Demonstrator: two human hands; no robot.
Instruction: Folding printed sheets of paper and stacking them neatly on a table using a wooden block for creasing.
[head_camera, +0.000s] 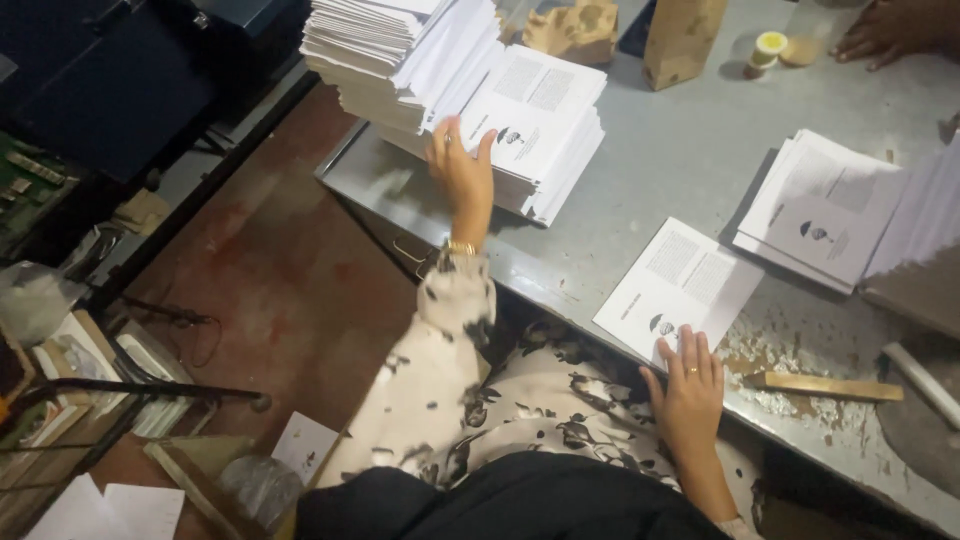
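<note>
Reaching out to the far-left side of the grey metal worktop (690, 150), the left hand (462, 165) lies with fingers spread on the top sheet of a tall stack of printed sheets (530, 125), touching it but not clearly gripping; whether a sheet is pinched under the thumb cannot be told. The right hand (688, 385) rests flat and unclenched at the near edge of the worktop, its fingertips on the lower corner of a single printed sheet (680, 285) that lies alone in front of the person. To the right sits a lower pile of folded sheets (820, 215), seemingly the worked ones, and it is far smaller than the tall stack, so judging by the piles most of the work appears to be left. A flat wooden stick (825, 385) lies just beside the right hand on a patch of chipped paint, untouched. Across the worktop stand a brown paper bag (680, 40) and a small yellow-capped pot (766, 50), and another person's hand (885, 35) rests at the top right corner. The right-hand pile is partly cut off by more white paper at the frame edge, and the dark left side of the room is hard to make out.
</note>
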